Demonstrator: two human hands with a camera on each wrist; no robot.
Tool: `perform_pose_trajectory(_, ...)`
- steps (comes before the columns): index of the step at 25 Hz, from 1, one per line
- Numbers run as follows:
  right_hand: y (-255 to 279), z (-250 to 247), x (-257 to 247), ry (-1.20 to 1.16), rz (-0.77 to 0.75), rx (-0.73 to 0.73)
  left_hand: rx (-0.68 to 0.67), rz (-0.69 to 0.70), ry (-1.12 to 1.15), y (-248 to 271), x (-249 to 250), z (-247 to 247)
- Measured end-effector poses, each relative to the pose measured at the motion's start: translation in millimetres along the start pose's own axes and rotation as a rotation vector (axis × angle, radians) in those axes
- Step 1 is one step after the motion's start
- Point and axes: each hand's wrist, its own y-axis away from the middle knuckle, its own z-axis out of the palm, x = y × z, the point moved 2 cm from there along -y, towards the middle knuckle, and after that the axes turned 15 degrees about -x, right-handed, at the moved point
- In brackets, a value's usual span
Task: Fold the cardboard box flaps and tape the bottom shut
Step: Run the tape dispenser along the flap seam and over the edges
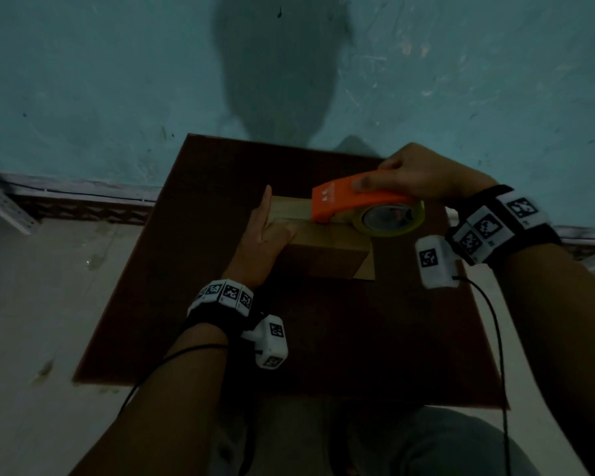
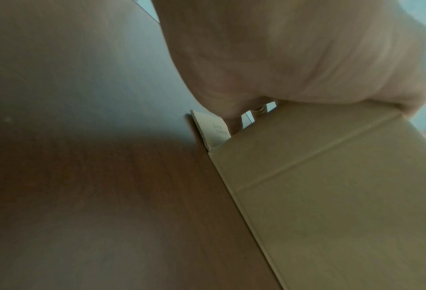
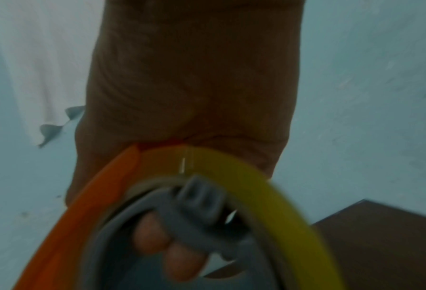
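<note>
Cardboard box (image 1: 323,249) was sat mid-tabletop (image 1: 220,338), braced by left hand (image 1: 260,235) with straight fingers flat against its left side while right hand (image 1: 416,173) was wrapped round the orange tape dispenser (image 1: 351,197) on top; judged light, stiff-walled, easily slid, best steadied at the sides.

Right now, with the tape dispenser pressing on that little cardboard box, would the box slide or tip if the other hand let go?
Probably slide. The cardboard box looks small and likely light on a smooth wooden table, and the left hand braces its end. Tipping seems less likely: it sits low and flat. The right hand pulling the tape dispenser could drag it.
</note>
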Motion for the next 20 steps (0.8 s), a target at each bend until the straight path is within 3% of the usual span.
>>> perform_pose_trajectory(12,52,-27,77,-0.053,0.178,0.061,0.002,-0.037,0.001,8,12,2)
perform_pose_trajectory(20,33,-18,81,0.002,0.247,0.013,-0.002,-0.053,-0.052,8,14,2)
